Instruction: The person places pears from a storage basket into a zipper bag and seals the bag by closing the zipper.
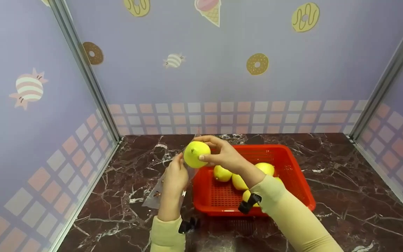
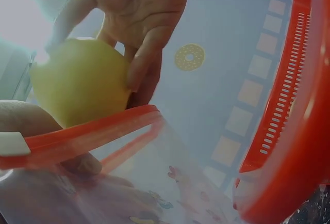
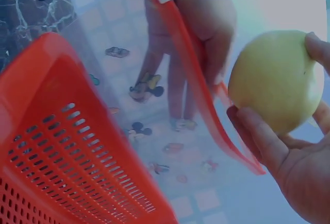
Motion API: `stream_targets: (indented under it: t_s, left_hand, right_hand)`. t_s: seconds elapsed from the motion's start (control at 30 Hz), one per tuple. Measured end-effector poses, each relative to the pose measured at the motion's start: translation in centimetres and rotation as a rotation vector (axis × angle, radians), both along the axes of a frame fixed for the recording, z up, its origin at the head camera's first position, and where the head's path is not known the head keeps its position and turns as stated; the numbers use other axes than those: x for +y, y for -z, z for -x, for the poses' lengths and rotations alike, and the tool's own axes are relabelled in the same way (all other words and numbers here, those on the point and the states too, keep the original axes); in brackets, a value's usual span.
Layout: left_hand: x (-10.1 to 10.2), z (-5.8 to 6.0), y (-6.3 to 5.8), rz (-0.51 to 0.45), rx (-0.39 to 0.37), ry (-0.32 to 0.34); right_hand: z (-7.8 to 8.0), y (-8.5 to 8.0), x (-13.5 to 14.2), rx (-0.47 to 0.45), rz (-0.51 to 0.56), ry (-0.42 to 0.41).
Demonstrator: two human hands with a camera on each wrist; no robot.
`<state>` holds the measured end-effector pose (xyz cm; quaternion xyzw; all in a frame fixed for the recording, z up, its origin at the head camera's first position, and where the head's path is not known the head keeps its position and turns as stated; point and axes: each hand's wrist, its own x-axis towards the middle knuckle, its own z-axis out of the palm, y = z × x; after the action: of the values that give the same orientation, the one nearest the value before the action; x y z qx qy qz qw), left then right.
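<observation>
Up near the bag's mouth, my right hand (image 1: 227, 157) grips a yellow lemon (image 1: 193, 159), with thumb and fingers spread around it. My left hand (image 1: 174, 178) holds a clear plastic zip bag (image 1: 152, 198) by its opening. In the right wrist view the bag (image 3: 170, 147) hangs down, printed with small cartoon figures. Its red zip edge (image 2: 93, 128) carries a white slider (image 2: 13, 144), and the two edges stand apart. In the left wrist view the lemon (image 2: 80, 82) is just above that edge, with left fingers (image 2: 85, 164) partly inside the mouth.
A red slotted plastic basket (image 1: 301, 185) stands on the dark marbled tabletop (image 1: 124, 224), right beside the bag. Several more lemons (image 1: 222, 174) lie in it, partly hidden by the right forearm. Patterned panels (image 1: 215, 80) enclose the back and both sides.
</observation>
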<state>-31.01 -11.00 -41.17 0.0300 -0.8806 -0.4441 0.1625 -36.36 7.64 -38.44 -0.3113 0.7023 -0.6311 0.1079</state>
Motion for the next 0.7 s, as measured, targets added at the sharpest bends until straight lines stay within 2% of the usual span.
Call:
stream_targets:
  t_s: [0.1, 0.2, 0.5, 0.7]
  left_hand:
    - [-0.1, 0.1, 0.0, 0.000, 0.009, 0.003]
    - [-0.2, 0.1, 0.0, 0.002, 0.009, 0.004]
    - [0.0, -0.2, -0.4, 0.017, -0.014, -0.021]
    - [0.3, -0.6, -0.5, 0.028, -0.014, -0.018]
  right_hand:
    - [0.2, 0.2, -0.2, 0.018, -0.044, 0.028]
    - [0.3, 0.4, -0.2, 0.084, -0.122, 0.056]
    - [-0.2, 0.4, -1.1, 0.394, -0.483, 0.115]
    - [-0.8, 0.8, -2.4, 0.585, -0.672, 0.078]
